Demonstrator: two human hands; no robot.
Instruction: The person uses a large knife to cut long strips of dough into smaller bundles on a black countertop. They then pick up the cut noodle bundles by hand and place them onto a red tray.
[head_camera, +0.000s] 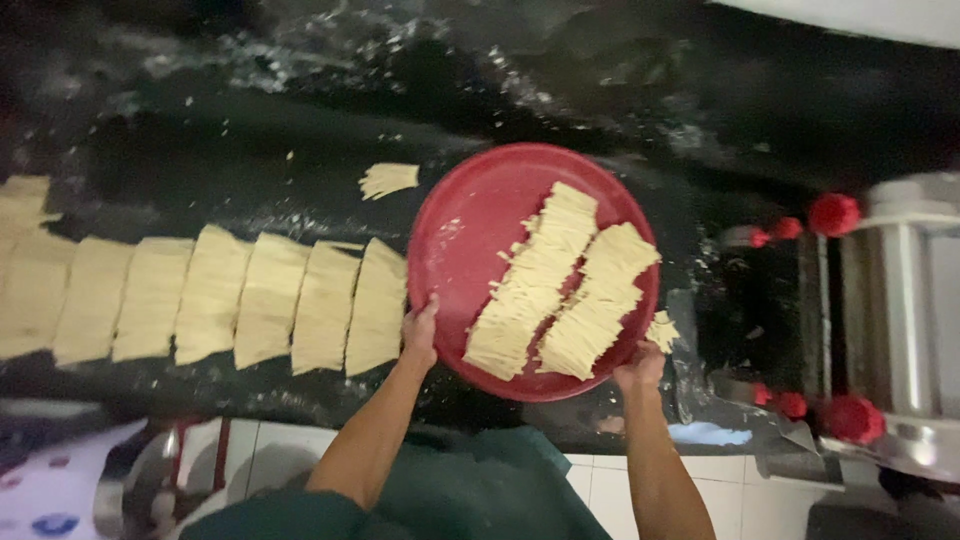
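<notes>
Left hand (420, 335) and right hand (640, 365): fingers clamped on opposite near rims of round red tray (460, 240), which sits on the dark floured desk (250, 140). Tray carries two bundles of cut noodle strips (560, 285). Row of cut dough sheets (210, 295) lies just left. Metal roller machine (900, 310) at right.

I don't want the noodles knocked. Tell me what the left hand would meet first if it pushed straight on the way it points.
The left hand grips the rim of the red tray and points up and away over the tray's bare left part. It would likely meet that bare red surface first; the cut noodle bundles lie to its right, though depth is unclear.
</notes>
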